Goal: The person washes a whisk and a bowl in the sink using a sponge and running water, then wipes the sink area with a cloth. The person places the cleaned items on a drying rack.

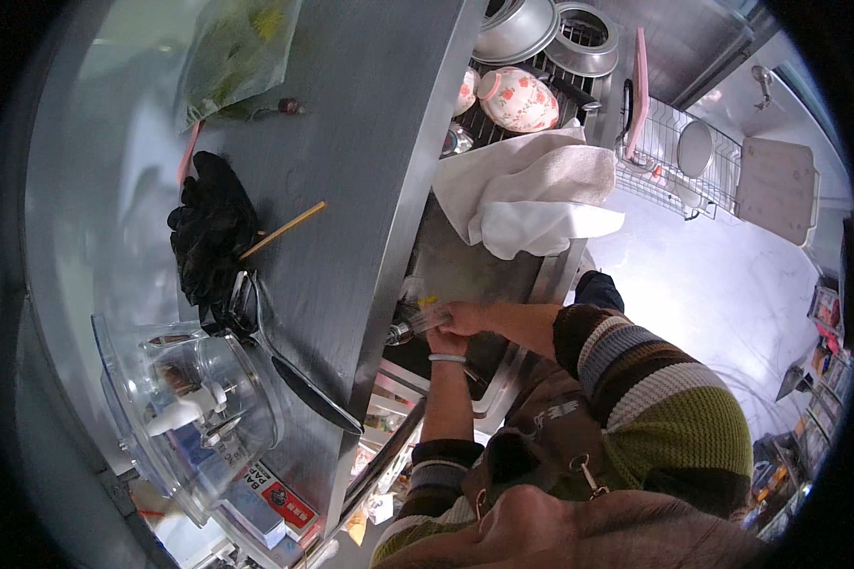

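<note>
Over the metal sink [462, 274], my two hands overlap close to the faucet head [399, 333]. A clear stream, seemingly water, runs from the faucet towards my fingers. My right hand [467, 318] reaches in from the sink's near edge and lies across the fingers of my left hand [447, 342]. A pale band [447, 358] circles the left wrist. Most fingertips are hidden, so whether anything is held between the hands cannot be told. Just beyond them is a small yellow thing [427, 301], too blurred to name.
White cloths [526, 195] drape the sink by a rack with a floral bowl [519, 99] and metal pots [519, 32]. The steel counter [341, 142] carries black gloves [213, 220], a wooden stick [283, 230], a long-handled utensil [306, 391], a clear plastic container [185, 412] and a plastic bag [238, 60].
</note>
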A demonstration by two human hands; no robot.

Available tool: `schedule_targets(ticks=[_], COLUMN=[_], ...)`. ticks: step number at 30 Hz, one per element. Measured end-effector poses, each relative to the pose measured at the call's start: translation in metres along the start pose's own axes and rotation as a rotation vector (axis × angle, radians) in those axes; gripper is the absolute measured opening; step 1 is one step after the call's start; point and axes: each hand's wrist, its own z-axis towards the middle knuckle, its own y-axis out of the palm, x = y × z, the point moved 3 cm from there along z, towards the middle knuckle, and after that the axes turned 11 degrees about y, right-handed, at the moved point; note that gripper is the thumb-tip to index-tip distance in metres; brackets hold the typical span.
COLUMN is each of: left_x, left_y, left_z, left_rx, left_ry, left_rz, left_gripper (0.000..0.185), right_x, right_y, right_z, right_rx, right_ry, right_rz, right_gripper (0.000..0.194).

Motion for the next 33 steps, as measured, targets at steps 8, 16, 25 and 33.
schedule_targets(ticks=[8,16,25,33], left_x=[0.016,-0.007,0.025,0.042], left_y=[-0.035,-0.012,-0.013,-0.028], left_z=[-0.008,-0.046,-0.052,-0.04], left_rx=[-0.016,0.004,0.021,-0.087], left_ry=[0.027,-0.094,0.018,-0.123], left_rz=[0.228,0.21,0.404,0.461], left_gripper=[0.042,0.056,0.068,0.075], right_x=[-0.002,0.02,-0.013,-0.024], right_y=[0.016,-0.014,0.012,0.009], right_z=[-0.012,-0.042,-0.041,-0.042], right_rx=[-0.083,-0.054,-0.029,-0.1], right_ry=[-0.214,-0.203,-0.211,-0.369], right_rz=[0.034,-0.253,-0.096,-0.536], right_gripper=[0.043,0.04,0.036,0.034])
